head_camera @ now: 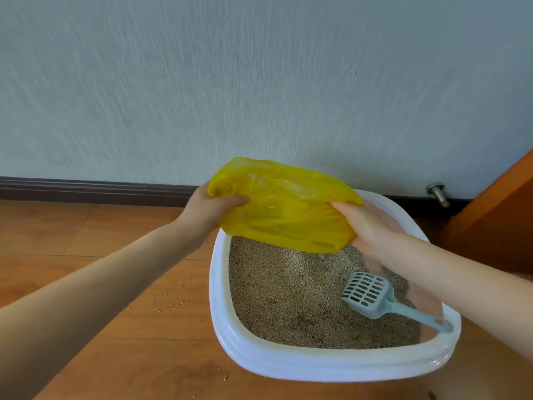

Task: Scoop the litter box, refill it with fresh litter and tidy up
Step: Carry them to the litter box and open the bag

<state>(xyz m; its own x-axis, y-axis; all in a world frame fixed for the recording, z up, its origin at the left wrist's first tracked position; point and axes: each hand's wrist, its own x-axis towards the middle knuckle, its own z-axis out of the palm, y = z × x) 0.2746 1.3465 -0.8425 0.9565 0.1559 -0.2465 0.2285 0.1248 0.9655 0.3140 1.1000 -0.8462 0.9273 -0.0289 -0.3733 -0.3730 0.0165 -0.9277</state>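
Observation:
A white litter box (pixel 219 287) sits on the wooden floor, filled with brown-grey litter (pixel 288 295). A yellow plastic bag (pixel 282 209) hangs over the box's far end. My left hand (pixel 207 210) grips the bag's left edge in a fist. My right hand (pixel 372 223) holds its right side, fingers curled into the plastic. A grey slotted scoop (pixel 372 295) lies on the litter at the right, its handle resting on the near right rim.
Several loose litter grains (pixel 170 304) are scattered on the floor left of the box. A pale wall with a dark skirting board (pixel 95 189) runs behind. An orange wooden door (pixel 496 223) and a metal door stop (pixel 438 193) stand at the right.

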